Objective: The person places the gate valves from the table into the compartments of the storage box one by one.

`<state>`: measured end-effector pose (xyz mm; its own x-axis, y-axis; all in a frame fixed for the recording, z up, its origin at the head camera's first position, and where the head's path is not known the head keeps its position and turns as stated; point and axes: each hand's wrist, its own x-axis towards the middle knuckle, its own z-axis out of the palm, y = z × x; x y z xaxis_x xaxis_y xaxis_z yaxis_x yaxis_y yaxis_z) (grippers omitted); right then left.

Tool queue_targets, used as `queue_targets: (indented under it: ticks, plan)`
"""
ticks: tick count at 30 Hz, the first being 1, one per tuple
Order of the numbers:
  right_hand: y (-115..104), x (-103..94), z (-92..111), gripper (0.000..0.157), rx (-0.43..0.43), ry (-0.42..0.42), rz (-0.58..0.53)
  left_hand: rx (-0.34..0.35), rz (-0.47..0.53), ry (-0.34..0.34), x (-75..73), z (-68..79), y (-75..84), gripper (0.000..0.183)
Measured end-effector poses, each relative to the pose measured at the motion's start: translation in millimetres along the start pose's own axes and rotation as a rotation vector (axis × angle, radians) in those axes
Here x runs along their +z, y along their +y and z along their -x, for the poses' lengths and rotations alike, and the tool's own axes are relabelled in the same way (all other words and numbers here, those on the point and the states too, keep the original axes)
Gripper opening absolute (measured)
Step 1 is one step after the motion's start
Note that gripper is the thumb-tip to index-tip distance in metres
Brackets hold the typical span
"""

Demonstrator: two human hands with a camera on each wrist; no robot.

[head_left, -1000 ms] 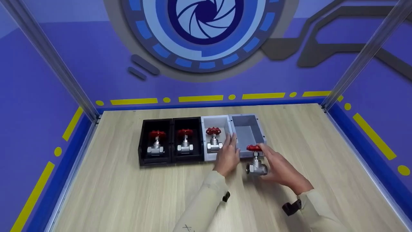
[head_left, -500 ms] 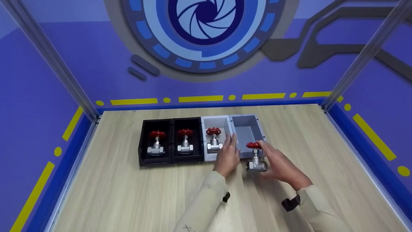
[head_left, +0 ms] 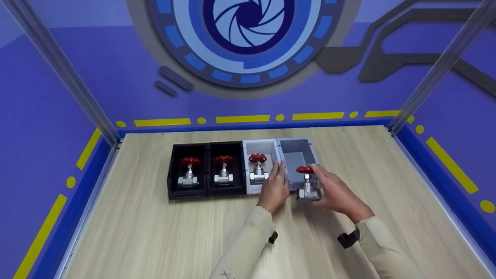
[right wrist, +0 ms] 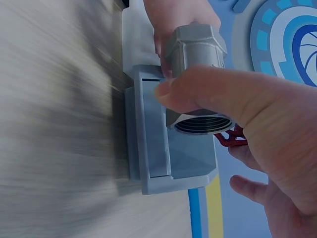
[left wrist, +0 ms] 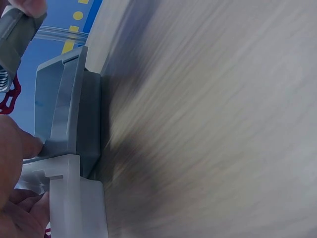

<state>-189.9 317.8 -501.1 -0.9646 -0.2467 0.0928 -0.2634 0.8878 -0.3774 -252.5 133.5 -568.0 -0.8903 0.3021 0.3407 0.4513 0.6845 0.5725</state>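
In the head view, my right hand (head_left: pixel 341 195) holds a silver gate valve (head_left: pixel 308 193) with a red handwheel, upright over the front edge of the grey bin (head_left: pixel 296 159). The thumb crosses the valve's body (right wrist: pixel 190 54) in the right wrist view, which shows an open threaded end. My left hand (head_left: pixel 274 190) pinches the adjoining walls of the white bin (head_left: pixel 265 145) and the grey one. Its fingers reach inside the white bin, and the thumb lies on the grey side. A similar valve (head_left: pixel 258 170) stands in the white bin, beside those fingers.
Two black bins (head_left: pixel 207 186) adjoin the white one on the left, each with a red-wheeled valve (head_left: pixel 188 174) inside. The row sits on a wood-grain table (head_left: pixel 162 236). Blue printed panels (head_left: pixel 248 104) enclose the back and sides.
My right hand has raised the valve slightly and carried it away from me, from before the grey bin to over its front edge. The left hand stays in place.
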Motion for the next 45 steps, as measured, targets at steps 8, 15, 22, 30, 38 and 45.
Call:
queue_targets:
  ticks: [8, 15, 22, 30, 38, 45]
  plan:
    - [-1.8, -1.3, -6.3, 0.114, 0.061, -0.044, -0.011, -0.033, -0.001, -0.032, 0.0, -0.5, 0.6, 0.065]
    - [2.3, -2.0, -10.5, 0.115, 0.044, -0.032, -0.018, -0.027, 0.004, -0.027, 0.4, -0.7, -0.2, 0.067]
    - [6.9, -3.1, -13.9, 0.114, 0.018, -0.012, -0.023, -0.006, -0.004, -0.012, -0.4, -1.2, -0.6, 0.067]
    - [11.0, -2.5, -18.0, 0.112, -0.02, 0.006, -0.015, -0.005, -0.014, -0.013, -0.9, -1.7, -0.6, 0.066]
    - [12.6, -2.1, -21.4, 0.114, 0.042, -0.027, -0.015, -0.005, -0.006, -0.021, -1.2, -0.9, -0.5, 0.065]
    - [13.6, -2.4, -24.8, 0.113, 0.068, -0.059, -0.042, -0.004, 0.001, -0.019, 0.0, 0.2, -1.1, 0.066]
